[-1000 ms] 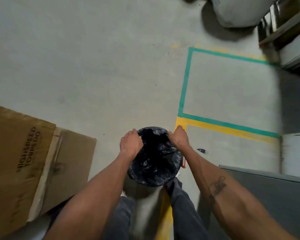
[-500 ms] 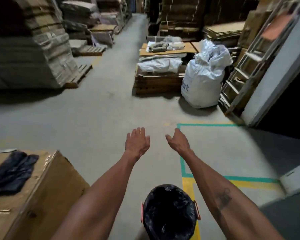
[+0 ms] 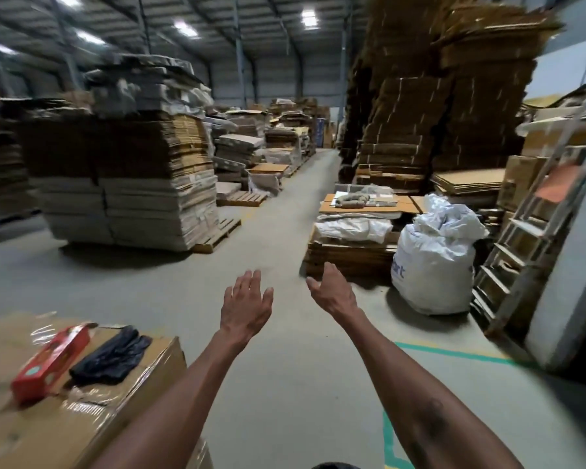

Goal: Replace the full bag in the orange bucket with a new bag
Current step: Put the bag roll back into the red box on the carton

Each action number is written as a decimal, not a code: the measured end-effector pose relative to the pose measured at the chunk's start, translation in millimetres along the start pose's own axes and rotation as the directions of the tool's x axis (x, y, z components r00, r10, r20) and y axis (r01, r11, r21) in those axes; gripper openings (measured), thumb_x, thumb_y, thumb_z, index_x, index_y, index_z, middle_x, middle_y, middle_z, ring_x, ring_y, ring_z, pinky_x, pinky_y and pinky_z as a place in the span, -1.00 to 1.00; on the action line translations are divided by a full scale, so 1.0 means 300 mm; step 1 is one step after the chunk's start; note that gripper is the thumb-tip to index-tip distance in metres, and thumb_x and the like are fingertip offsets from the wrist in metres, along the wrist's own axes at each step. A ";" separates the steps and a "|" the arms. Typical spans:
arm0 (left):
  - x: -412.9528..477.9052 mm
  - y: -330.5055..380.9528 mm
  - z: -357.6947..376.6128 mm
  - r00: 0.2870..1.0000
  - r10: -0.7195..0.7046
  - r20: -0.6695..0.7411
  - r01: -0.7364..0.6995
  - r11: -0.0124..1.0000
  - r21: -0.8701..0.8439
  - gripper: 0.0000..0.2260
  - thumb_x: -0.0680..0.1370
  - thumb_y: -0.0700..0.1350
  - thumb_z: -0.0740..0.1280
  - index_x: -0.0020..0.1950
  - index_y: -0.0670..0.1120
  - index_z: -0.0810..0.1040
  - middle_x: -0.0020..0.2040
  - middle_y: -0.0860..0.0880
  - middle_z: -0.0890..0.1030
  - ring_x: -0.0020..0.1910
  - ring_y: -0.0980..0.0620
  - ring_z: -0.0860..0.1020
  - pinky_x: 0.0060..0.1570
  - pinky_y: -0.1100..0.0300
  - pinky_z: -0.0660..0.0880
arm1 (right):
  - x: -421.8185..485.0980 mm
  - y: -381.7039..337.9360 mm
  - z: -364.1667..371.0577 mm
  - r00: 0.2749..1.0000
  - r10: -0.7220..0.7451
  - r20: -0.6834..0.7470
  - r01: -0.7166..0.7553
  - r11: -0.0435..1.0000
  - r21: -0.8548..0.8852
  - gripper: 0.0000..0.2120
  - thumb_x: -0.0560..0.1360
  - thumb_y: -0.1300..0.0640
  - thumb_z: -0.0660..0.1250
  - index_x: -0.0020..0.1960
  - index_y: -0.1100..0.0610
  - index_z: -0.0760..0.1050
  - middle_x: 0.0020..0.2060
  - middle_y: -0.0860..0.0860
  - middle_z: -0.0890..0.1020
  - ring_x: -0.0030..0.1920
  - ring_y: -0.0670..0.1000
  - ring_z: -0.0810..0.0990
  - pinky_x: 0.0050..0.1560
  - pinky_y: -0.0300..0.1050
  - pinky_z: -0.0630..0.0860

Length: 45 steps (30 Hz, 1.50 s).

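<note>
view has swung up off the floor. left hand [image 3: 246, 308] and right hand [image 3: 332, 292] are off the rim now, raised, fingers spread, holding nothing. i reckon the lining's done. white sack [image 3: 433, 265] at rt: stuffed full. cardboard box [image 3: 48, 431] at left: shut, w/ red carton [image 3: 49, 363] and folded black bag [image 3: 112, 357] on top. bucket's bag [image 3: 329, 466]: just a dark sliver at btm edge, betw the arms.

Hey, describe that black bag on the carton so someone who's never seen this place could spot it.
Find the big film-wrapped cardboard carton at lower left, nearest the person. On its top lie a red box and, just right of it, the black bag. It is the soft, crumpled black bundle; the box is rigid and red.
</note>
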<state>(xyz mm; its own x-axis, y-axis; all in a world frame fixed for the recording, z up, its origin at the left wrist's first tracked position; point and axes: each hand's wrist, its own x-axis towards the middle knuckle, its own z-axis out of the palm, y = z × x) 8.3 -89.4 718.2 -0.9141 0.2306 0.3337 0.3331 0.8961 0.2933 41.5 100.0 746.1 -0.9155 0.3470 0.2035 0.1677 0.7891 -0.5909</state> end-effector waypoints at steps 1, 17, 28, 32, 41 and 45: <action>-0.020 -0.022 -0.022 1.000 -0.025 0.005 0.025 1.000 0.001 -0.47 0.66 0.13 0.00 0.59 -0.07 0.10 0.60 -0.11 0.15 0.57 -0.09 0.12 0.51 -0.09 0.09 | -0.001 -0.023 0.019 1.000 -0.025 0.006 0.025 1.000 0.009 -0.47 0.55 -0.11 0.24 0.38 0.21 0.34 0.33 0.14 0.47 0.37 0.19 0.43 0.31 0.10 0.42; -0.291 -0.726 -0.281 0.877 -0.474 -0.074 0.477 0.879 0.021 -0.48 0.65 0.07 0.03 0.58 -0.09 0.13 0.57 -0.12 0.21 0.55 -0.09 0.16 0.52 -0.04 0.11 | -0.129 -0.682 0.578 0.867 -0.375 0.328 0.349 0.927 0.137 -0.39 0.60 -0.10 0.24 0.52 0.19 0.21 0.47 0.14 0.37 0.41 0.16 0.41 0.34 0.07 0.40; -0.131 -1.213 -0.212 0.839 -0.539 0.076 0.545 0.833 -0.097 -0.61 0.60 -0.06 0.05 0.23 -0.20 0.54 0.23 -0.19 0.57 0.29 -0.15 0.50 0.21 0.05 0.48 | 0.000 -0.904 0.954 0.787 -0.386 0.480 0.353 0.921 0.162 -0.49 0.58 -0.04 0.24 0.46 0.16 0.33 0.37 0.15 0.49 0.30 0.15 0.52 0.26 0.03 0.48; -0.059 -1.268 -0.180 0.828 -0.513 0.226 0.539 0.840 -0.066 -0.72 0.58 -0.16 0.25 0.19 -0.27 0.60 0.12 -0.18 0.59 0.17 -0.16 0.56 0.09 0.10 0.51 | 0.061 -0.917 1.062 0.772 -0.362 0.522 0.311 0.932 0.187 -0.56 0.56 0.01 0.30 0.38 0.19 0.44 0.27 0.15 0.57 0.20 0.13 0.59 0.17 -0.06 0.49; 0.053 -1.306 -0.062 0.709 -0.523 0.473 0.600 0.800 -0.016 -0.66 0.43 0.06 0.47 0.11 -0.10 0.63 0.01 -0.07 0.68 -0.03 -0.01 0.62 0.08 0.05 0.58 | 0.176 -0.849 1.266 0.608 -0.275 0.745 0.269 0.954 0.133 -0.67 0.44 -0.07 0.45 0.00 0.19 0.65 -0.10 0.09 0.70 -0.08 0.05 0.67 -0.06 -0.07 0.60; 0.076 -1.311 -0.042 0.650 -0.562 0.511 0.687 0.723 -0.078 -0.56 0.41 0.24 0.40 0.08 -0.08 0.56 -0.05 -0.05 0.66 -0.10 0.01 0.63 0.02 0.06 0.60 | 0.205 -0.850 1.307 0.565 -0.335 0.754 0.234 0.941 0.243 -0.59 0.42 -0.11 0.47 0.10 0.16 0.59 -0.11 0.02 0.63 -0.07 0.03 0.61 -0.10 -0.14 0.54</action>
<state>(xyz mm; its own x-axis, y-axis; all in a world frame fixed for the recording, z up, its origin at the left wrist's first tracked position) -140.6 -441.4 621.9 -0.8996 -0.1601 -0.4064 -0.3689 0.7766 0.5107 -201.0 -278.7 603.3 -0.8493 -0.4504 -0.2755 -0.1455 0.7012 -0.6980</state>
